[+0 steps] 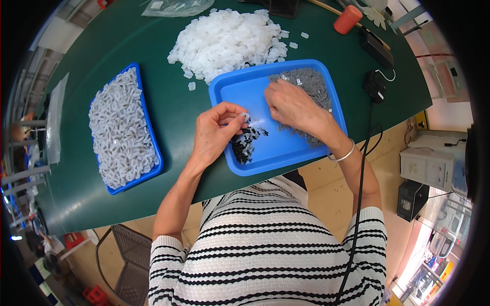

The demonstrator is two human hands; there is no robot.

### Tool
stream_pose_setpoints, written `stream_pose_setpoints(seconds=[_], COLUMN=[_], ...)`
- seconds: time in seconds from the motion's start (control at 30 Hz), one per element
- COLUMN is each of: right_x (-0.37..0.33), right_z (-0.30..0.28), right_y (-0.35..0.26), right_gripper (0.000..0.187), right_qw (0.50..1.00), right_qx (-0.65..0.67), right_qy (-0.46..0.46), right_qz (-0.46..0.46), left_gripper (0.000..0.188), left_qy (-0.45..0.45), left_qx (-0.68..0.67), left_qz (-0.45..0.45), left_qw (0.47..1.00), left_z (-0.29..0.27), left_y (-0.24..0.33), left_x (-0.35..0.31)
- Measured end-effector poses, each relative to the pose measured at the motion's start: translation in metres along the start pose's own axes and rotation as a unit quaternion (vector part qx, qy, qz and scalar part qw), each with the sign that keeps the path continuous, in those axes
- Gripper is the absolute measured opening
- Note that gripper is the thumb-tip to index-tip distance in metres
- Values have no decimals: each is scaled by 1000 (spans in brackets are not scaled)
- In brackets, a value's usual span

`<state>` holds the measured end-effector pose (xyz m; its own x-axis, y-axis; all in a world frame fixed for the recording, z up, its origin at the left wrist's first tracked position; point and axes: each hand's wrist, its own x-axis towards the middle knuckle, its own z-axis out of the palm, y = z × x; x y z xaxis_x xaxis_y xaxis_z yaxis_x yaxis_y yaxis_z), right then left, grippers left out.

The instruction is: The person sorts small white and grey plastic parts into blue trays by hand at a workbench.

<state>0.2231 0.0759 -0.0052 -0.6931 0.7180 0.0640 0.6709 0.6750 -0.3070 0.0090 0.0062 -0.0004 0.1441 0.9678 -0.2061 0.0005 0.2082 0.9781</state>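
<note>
My left hand [215, 131] pinches a small whitish plastic piece [246, 117] between thumb and fingertips, above the left part of a blue tray [278, 162]. Under those fingers lies a heap of small black scraps [244, 147] with some grey bits among them. My right hand [295, 104] is closed, its fingers curled down at the edge of a pile of small dark grey parts [312, 81] in the tray's right side. What its fingertips hold, if anything, is hidden.
Beyond the tray is a big heap of translucent white pieces [224, 43] on the green table [176, 122]. A second blue tray [159, 164], full of pale grey parts [122, 130], stands at left. A black cable [363, 168] hangs near my right forearm. An orange-red cylinder [348, 20] lies far right.
</note>
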Motion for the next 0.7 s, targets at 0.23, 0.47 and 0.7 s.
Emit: stream_pose_setpoints(seconds=[0.23,0.47,0.7], right_x=[-14,-25,-28], right_z=[6,-24,-16], right_y=[-10,-26,-37], right_gripper=[13,9,7], right_qw=[996,936,899], right_qx=[-9,333,418], right_qy=[90,83,95], right_qz=[-26,83,91], left_gripper=[15,18,14], left_qy=[-10,9,5], left_qx=[6,-2,-18], left_qz=[-3,11,-3], left_qw=[1000,1000,1000], left_z=[4,8,9], left_y=[1,1,7], left_x=[2,3,0])
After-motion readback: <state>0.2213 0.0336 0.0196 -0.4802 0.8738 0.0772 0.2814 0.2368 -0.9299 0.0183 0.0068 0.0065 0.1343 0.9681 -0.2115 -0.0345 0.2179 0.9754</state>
